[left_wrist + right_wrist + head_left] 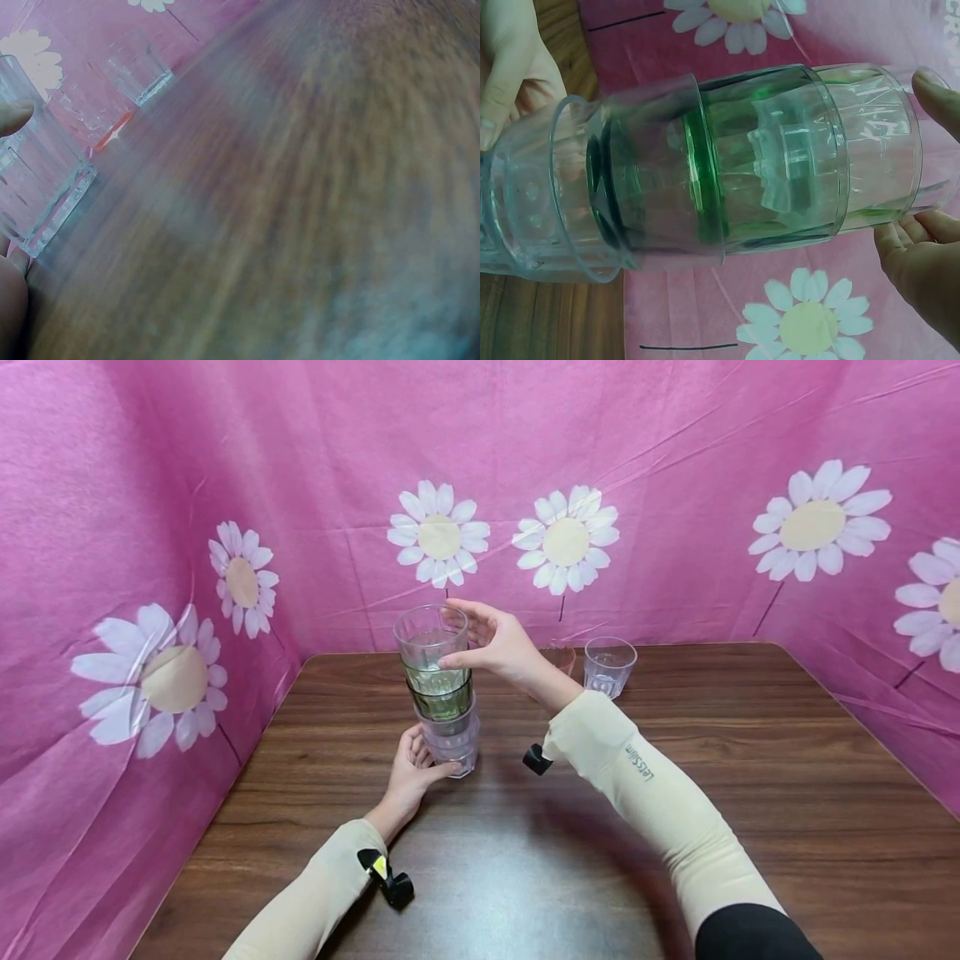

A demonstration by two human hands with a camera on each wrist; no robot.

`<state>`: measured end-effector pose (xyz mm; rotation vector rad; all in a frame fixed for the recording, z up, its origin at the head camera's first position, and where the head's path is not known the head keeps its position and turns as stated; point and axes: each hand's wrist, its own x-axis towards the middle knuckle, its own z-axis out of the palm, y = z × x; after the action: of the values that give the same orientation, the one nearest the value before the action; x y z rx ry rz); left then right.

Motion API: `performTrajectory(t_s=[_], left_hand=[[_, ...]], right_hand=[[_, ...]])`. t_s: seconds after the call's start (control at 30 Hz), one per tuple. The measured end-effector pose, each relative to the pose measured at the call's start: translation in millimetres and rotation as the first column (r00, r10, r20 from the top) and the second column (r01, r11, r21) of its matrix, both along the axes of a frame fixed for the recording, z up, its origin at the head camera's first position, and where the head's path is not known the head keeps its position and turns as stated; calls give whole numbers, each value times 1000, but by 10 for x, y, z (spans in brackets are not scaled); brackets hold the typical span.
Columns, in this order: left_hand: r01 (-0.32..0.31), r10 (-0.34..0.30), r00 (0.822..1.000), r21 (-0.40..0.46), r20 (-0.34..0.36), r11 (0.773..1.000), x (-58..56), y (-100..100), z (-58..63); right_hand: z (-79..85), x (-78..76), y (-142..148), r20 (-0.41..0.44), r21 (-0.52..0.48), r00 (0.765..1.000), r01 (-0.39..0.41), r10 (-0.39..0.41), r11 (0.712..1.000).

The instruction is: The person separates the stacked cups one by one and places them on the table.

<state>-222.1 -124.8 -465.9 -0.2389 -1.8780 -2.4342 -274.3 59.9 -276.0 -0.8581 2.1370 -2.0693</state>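
A tall stack of nested tumblers stands on the table, leaning slightly to the left in the head view. At its top is a clear glass (420, 642), which my right hand (497, 643) grips from the right, thumb in front and fingers behind. Below it sits a green-tinted glass (442, 700), also large in the right wrist view. The bottom clear glass (455, 747) has a faint purple tint. My left hand (411, 770) holds it low from the left, with the thumb (13, 117) across its side in the left wrist view.
Behind my right wrist, an orange-pink glass (564, 658) is partly hidden. Beside it stands a separate clear glass (609, 667), near the back edge of the brown wooden table (750, 760). A pink cloth with daisies (637, 427) hangs around the table's back and sides.
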Motion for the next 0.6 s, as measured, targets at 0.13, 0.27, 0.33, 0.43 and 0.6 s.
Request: performTrajectory(t_s=[0.13,0.27,0.33,0.43,0.6], left_hand=[[-4,4,1000,7,0,1000,1,5,-4],[-4,4,1000,15,0,1000,2,5,-8],[-4,4,1000,20,2,1000,4,4,-8],[0,0,1000,20,1,1000,6,2,-2],[9,-8,1000,27,-11,1000,3,-4,0]], right_hand=[[-2,-4,9,0,1,1000,-4,4,1000],[-10,-14,10,6,-13,1000,-9,10,1000],[-15,-19,6,9,-22,1000,-10,10,1000],[-17,-23,4,11,-28,1000,-2,3,1000],[-23,-31,0,9,-31,1000,12,-11,999]])
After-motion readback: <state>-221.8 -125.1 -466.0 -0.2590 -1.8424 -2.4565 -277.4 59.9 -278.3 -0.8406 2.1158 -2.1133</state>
